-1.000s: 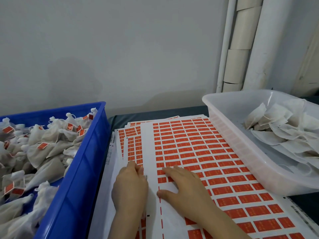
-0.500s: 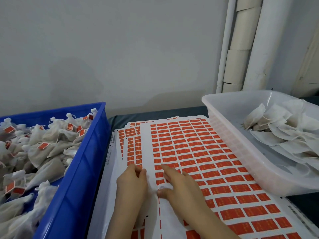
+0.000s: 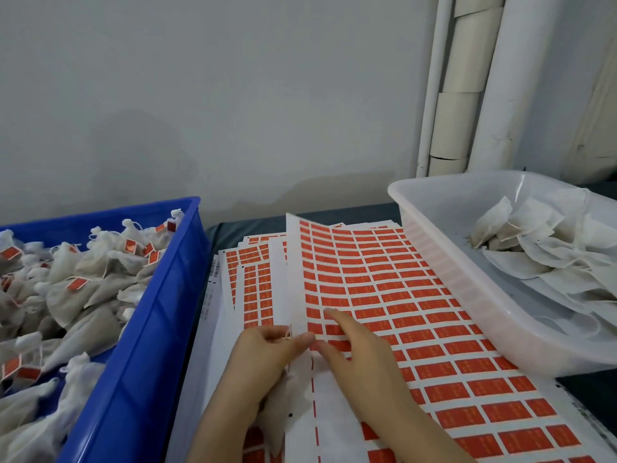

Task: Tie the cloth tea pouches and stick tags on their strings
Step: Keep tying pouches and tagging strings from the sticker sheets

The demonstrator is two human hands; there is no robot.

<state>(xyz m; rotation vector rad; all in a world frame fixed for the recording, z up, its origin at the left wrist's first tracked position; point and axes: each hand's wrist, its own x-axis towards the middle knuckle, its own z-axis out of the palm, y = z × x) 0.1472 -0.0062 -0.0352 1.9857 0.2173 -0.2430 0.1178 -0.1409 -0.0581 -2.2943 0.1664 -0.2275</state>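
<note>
Left hand pinches the sticker sheet; right hand presses it, fingers straight.

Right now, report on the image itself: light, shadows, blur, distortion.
Head view: soft, even light, no harsh glare; a faint shadow on the wall above the blue crate; wide-angle distortion bends the white pipes and the clear tub rim; print on the sticker sheet is too soft to read; the pouch in the left hand blends into the paper.

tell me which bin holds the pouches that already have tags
The blue crate on the left: its tied pouches carry orange tags; those in the clear tub on the right lie flat with none.
</note>
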